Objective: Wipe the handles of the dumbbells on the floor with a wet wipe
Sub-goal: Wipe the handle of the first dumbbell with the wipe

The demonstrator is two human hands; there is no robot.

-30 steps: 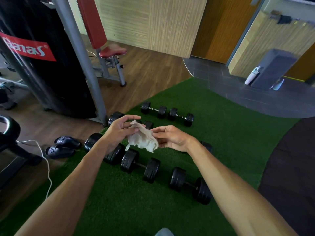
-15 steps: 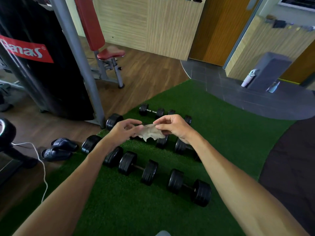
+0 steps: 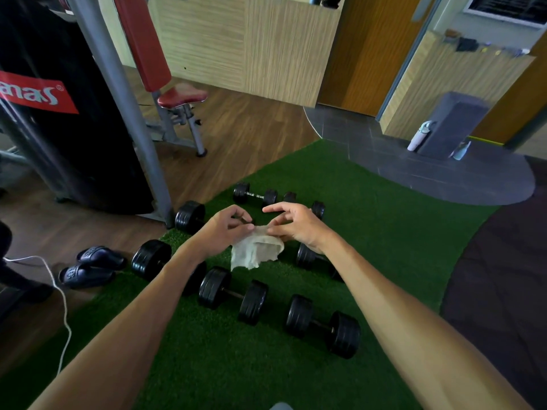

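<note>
White letters "anas" on the black bag's red label [image 3: 35,94].

Green turf [image 3: 370,232] adjoins wood flooring [image 3: 242,134] and grey tile [image 3: 444,176]. Dark slippers [image 3: 88,266] lie beside a white cable [image 3: 60,294]. Red-padded seat [image 3: 182,96] stands behind a grey post [image 3: 124,108]. White bottle [image 3: 417,139] leans against a grey block [image 3: 453,125].

a gym; black dumbbells [image 3: 233,295] on green turf [image 3: 370,232]; a red-padded weight machine [image 3: 177,97] behind
</note>
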